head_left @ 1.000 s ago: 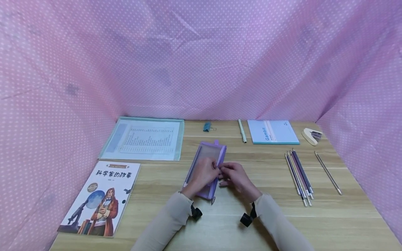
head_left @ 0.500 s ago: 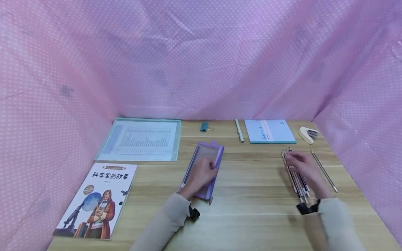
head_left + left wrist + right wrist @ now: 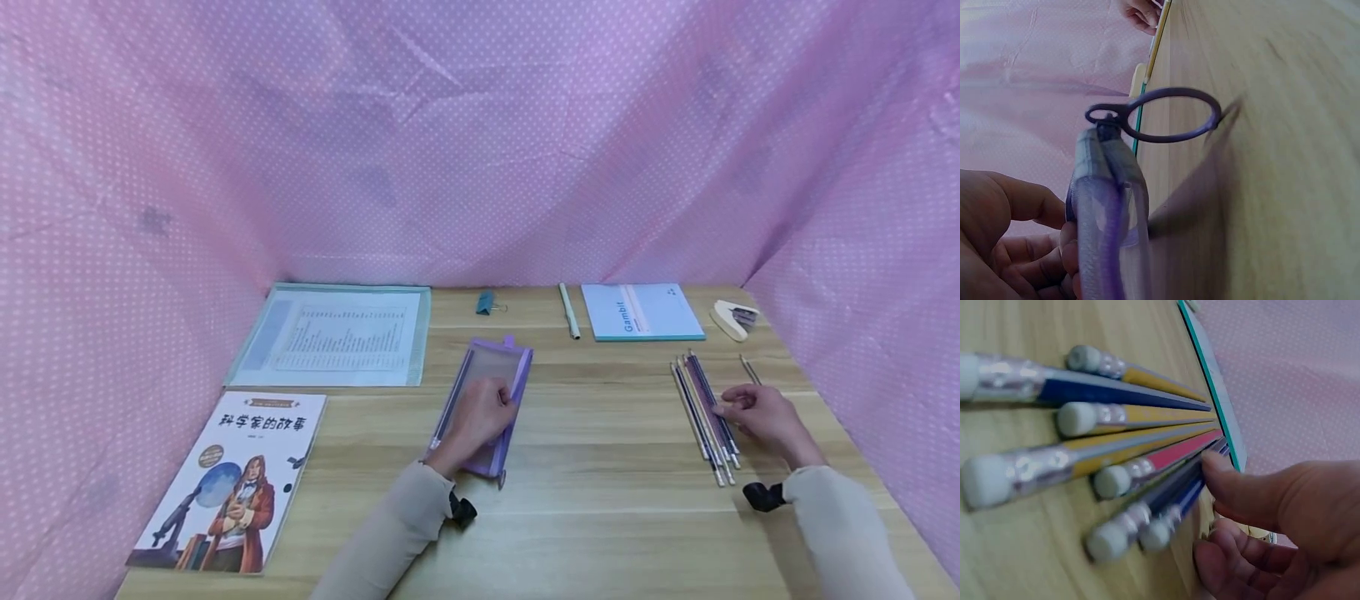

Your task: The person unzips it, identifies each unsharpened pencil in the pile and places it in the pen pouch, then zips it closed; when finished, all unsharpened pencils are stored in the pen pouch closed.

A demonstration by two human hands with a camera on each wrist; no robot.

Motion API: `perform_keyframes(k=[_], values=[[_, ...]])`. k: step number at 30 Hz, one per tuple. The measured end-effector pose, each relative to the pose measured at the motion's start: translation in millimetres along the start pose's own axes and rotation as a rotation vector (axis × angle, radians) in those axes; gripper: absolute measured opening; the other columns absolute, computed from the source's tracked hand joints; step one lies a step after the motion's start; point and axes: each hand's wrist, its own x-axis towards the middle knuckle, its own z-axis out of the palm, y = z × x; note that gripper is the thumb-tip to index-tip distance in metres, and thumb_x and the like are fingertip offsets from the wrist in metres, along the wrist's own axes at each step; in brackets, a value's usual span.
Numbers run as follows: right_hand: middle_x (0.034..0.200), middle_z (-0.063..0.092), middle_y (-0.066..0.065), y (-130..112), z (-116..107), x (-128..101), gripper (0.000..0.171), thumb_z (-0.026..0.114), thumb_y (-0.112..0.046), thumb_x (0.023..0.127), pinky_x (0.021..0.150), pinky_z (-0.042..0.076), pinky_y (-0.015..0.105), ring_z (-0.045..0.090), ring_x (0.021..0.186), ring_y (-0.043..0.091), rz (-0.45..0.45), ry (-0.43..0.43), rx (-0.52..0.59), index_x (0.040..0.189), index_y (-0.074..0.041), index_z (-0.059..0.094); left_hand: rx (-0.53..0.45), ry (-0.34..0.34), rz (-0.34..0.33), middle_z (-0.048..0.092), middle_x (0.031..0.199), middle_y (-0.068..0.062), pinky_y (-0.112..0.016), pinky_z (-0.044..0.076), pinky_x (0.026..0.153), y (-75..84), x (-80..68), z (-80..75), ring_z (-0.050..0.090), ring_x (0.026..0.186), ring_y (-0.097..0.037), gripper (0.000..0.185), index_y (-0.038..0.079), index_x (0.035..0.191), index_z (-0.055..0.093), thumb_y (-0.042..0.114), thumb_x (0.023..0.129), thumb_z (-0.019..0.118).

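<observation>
- While my right hand [image 3: 761, 414] rests at the near-right edge of the bundle of eraser-tipped wooden pencils [image 3: 705, 408], what I watch is how that bundle lies against the flat purple mesh pencil pouch [image 3: 486, 398], my landmark throughout.
- Lying well to the right of the pouch, the pencils run near to far, roughly parallel to its long side, with their eraser ends toward me.
- On the right wrist view my thumb [image 3: 1241, 487] presses on the side of the outermost pencil, with the other fingers curled beneath; I judge it a light pinch on one or two pencils, though I cannot tell whether any has left the wooden tabletop [image 3: 600, 500].
- One more thin pencil [image 3: 748, 369] lies farther right of the pouch, partly hidden behind that hand.
- My left hand [image 3: 480, 414] lies on the pouch, fingers curled round its near right edge and gripping it; the left wrist view shows the purple ring zip pull [image 3: 1154, 114] standing clear at the near end.
- My right hand is plainly the nearer one to the pencils; the left is well apart from them.
- Beyond the pouch lie a white pen [image 3: 568, 310] and a pale blue notebook [image 3: 641, 311].
</observation>
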Motion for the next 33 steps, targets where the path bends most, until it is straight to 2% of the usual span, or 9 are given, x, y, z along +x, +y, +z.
perform_keyframes(k=[3,7,10,14,17,24,28,31,33], values=[[0.091,0.067,0.008,-1,0,1,0.05,0.07,-0.028,0.093,0.061,0.047,0.021,0.053,0.07,0.001,-0.037,0.034,-0.034,0.119,0.013,0.059,0.003,-0.003,-0.005,0.059,0.061,0.0,-0.016,0.039,0.039,-0.6,0.6,-0.1,0.051,0.047,-0.007,0.015,0.009,0.069,0.062,0.004,0.082,0.067],[0.089,0.066,0.006,2,-2,0,0.044,0.068,-0.02,0.094,0.059,0.05,0.021,0.053,0.067,0.0,-0.027,0.026,-0.006,0.119,0.014,0.059,0.014,0.002,-0.001,0.058,0.06,0.001,-0.015,0.037,0.039,0.1,0.9,0.0,0.05,0.047,-0.006,0.016,0.009,0.068,0.062,0.004,0.082,0.067],[0.088,0.068,0.011,3,-4,0,0.04,0.067,-0.017,0.093,0.058,0.051,0.024,0.056,0.066,0.005,-0.022,0.027,-0.018,0.118,0.014,0.059,0.019,0.008,0.005,0.058,0.06,0.001,-0.015,0.037,0.039,0.7,0.9,-0.1,0.05,0.046,-0.006,0.015,0.009,0.068,0.062,0.005,0.082,0.067],[0.093,0.071,0.024,5,-6,0,0.033,0.067,-0.015,0.09,0.065,0.051,0.033,0.064,0.074,0.019,-0.048,0.09,-0.133,0.111,0.011,0.064,0.009,0.006,0.0,0.059,0.061,0.0,-0.016,0.039,0.039,0.9,0.5,-0.1,0.051,0.047,-0.006,0.014,0.009,0.069,0.063,0.005,0.082,0.067],[0.097,0.072,0.027,7,-8,-4,0.031,0.067,-0.015,0.088,0.068,0.05,0.04,0.067,0.081,0.03,-0.052,0.138,-0.197,0.107,0.009,0.066,0.004,0.0,-0.009,0.059,0.061,0.0,-0.016,0.04,0.04,0.5,0.1,-0.1,0.052,0.048,-0.007,0.014,0.01,0.069,0.063,0.005,0.082,0.067],[0.094,0.072,0.026,20,-11,-18,0.023,0.067,-0.013,0.087,0.059,0.044,0.036,0.065,0.078,0.034,-0.026,0.239,-0.258,0.099,0.006,0.069,0.018,0.005,0.007,0.058,0.06,0.001,-0.016,0.038,0.041,-0.8,-0.1,0.1,0.05,0.048,-0.006,0.015,0.01,0.068,0.062,0.004,0.082,0.067],[0.086,0.072,0.023,27,-12,-21,0.016,0.068,-0.009,0.084,0.061,0.042,0.035,0.063,0.074,0.031,-0.058,0.315,-0.266,0.092,0.005,0.071,0.019,0.011,0.009,0.058,0.06,0.001,-0.017,0.038,0.041,-0.4,-0.4,-0.3,0.05,0.048,-0.006,0.015,0.01,0.068,0.062,0.005,0.082,0.067],[0.08,0.071,0.019,28,-14,-23,0.016,0.068,-0.01,0.085,0.062,0.038,0.033,0.06,0.071,0.022,-0.041,0.342,-0.27,0.09,0.004,0.071,0.015,0.011,0.012,0.058,0.06,0.001,-0.017,0.039,0.04,-0.3,-0.7,-0.4,0.05,0.048,-0.006,0.015,0.01,0.068,0.062,0.004,0.081,0.067],[0.081,0.071,0.019,25,-14,-24,0.02,0.068,-0.015,0.087,0.062,0.038,0.032,0.059,0.07,0.021,-0.024,0.343,-0.276,0.093,0.004,0.07,0.014,0.008,0.011,0.059,0.06,0.001,-0.017,0.039,0.04,-0.4,-0.6,-0.3,0.05,0.048,-0.006,0.015,0.009,0.068,0.062,0.004,0.081,0.067]])
